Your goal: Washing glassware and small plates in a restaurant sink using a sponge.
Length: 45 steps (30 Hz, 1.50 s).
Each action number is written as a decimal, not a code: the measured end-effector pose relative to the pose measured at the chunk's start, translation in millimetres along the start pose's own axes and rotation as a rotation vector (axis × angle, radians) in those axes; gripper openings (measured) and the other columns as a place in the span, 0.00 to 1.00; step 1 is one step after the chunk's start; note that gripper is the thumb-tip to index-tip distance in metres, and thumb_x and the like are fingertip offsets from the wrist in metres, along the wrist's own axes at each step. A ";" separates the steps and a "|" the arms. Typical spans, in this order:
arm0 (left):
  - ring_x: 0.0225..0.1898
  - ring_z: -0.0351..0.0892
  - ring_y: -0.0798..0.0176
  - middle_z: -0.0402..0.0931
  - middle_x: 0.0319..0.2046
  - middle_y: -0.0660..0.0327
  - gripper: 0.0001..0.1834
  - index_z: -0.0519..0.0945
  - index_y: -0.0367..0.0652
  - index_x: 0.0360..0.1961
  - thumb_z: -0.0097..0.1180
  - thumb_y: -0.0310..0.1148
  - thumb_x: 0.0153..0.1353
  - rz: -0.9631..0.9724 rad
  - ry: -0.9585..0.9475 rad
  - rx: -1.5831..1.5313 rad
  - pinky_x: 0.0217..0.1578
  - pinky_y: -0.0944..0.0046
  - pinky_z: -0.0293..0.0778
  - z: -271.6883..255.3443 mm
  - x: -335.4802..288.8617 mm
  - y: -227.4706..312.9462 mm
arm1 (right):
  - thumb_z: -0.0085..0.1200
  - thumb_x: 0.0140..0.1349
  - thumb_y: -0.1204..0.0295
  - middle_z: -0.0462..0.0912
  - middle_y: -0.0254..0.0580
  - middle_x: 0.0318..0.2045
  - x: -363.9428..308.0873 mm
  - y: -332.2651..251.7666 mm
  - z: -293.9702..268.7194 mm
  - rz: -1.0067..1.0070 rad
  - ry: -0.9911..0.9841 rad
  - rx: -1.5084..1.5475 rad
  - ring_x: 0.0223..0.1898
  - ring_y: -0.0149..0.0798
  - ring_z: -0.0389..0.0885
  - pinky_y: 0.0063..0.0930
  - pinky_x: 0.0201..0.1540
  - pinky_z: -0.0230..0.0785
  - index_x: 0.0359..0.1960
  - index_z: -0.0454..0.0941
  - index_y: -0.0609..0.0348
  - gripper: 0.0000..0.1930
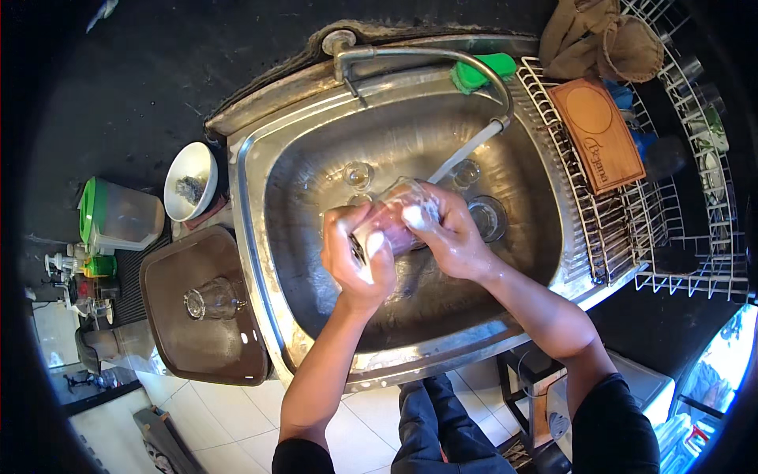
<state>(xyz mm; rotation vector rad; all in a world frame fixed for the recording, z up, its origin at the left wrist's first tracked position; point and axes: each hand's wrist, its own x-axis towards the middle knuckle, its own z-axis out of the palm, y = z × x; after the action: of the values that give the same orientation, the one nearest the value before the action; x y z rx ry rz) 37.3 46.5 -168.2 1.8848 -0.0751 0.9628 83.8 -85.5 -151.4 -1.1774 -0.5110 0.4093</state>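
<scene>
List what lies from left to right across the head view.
Green-lidded translucent plastic container, round white bowl, bare left hand, soapy clear glass, bare right hand, brown rectangular wooden board.

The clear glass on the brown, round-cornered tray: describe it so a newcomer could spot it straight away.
Start at the big stainless-steel sink, then look just left of it to the brown, round-cornered tray. The clear glass is near the tray's middle. It is the only glass on the tray; the round, clear glass pieces nearby are inside the sink.
</scene>
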 end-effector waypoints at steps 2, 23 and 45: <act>0.34 0.71 0.61 0.71 0.30 0.52 0.25 0.72 0.30 0.37 0.45 0.48 0.63 -0.009 -0.007 -0.013 0.38 0.64 0.67 -0.1 0.9 1.2 | 0.54 0.63 0.69 0.78 0.35 0.35 -4.5 2.2 -0.8 0.024 0.039 -0.003 0.38 0.23 0.73 0.22 0.42 0.67 0.42 0.75 0.63 0.11; 0.47 0.70 0.60 0.66 0.51 0.56 0.23 0.62 0.39 0.56 0.37 0.46 0.69 -0.634 0.039 -0.429 0.48 0.60 0.67 10.3 -3.3 1.1 | 0.35 0.70 0.54 0.77 0.41 0.46 0.9 4.5 15.4 0.120 0.490 0.431 0.47 0.35 0.75 0.30 0.52 0.68 0.56 0.66 0.52 0.21; 0.26 0.63 0.78 0.65 0.23 0.72 0.14 0.65 0.42 0.21 0.61 0.24 0.51 -0.453 -0.180 -0.417 0.24 0.75 0.61 -3.3 -8.5 -26.2 | 0.42 0.69 0.56 0.74 0.42 0.49 -1.9 17.9 6.8 -0.397 0.230 -0.545 0.45 0.33 0.73 0.26 0.50 0.64 0.49 0.71 0.62 0.21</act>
<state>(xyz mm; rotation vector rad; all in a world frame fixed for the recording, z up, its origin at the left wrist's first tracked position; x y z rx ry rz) 41.0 59.8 -192.3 1.5045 0.0422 0.4261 77.7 -75.4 -166.6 -1.5782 -0.6596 -0.2243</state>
